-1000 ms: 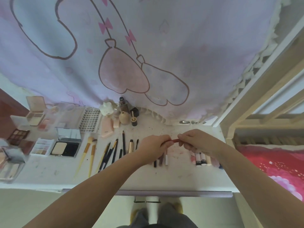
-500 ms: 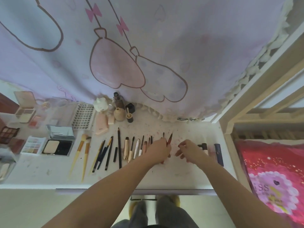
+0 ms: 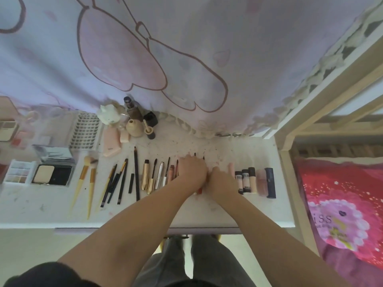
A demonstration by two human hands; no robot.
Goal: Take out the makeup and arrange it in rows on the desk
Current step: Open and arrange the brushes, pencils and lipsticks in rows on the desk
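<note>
Several rows already run across the white desk [image 3: 259, 214], and reading from the left come the hard, flat palettes [image 3: 19, 174] and a powder compact [image 3: 52, 175], two soft-tufted brushes with pale tapering handles [image 3: 87, 183], then dark slim pencils [image 3: 122, 181] and glossy gold and silver tubes [image 3: 152, 177], all with their long axes pointing away from the person. The left hand [image 3: 192, 172] lies palm-down over the next pencils, fingers curved; whether it pinches one or only presses cannot be told. A red pencil [image 3: 200, 190] shows only as a tip at the gap between the wrists, lying the same way, directly under both hands and about equally near each. The right hand [image 3: 221, 179] rests knuckles-up beside it, its grip equally hidden. Further right stand squat smooth concealer tubes [image 3: 245, 181] and a navy lipstick case [image 3: 270, 182].
</note>
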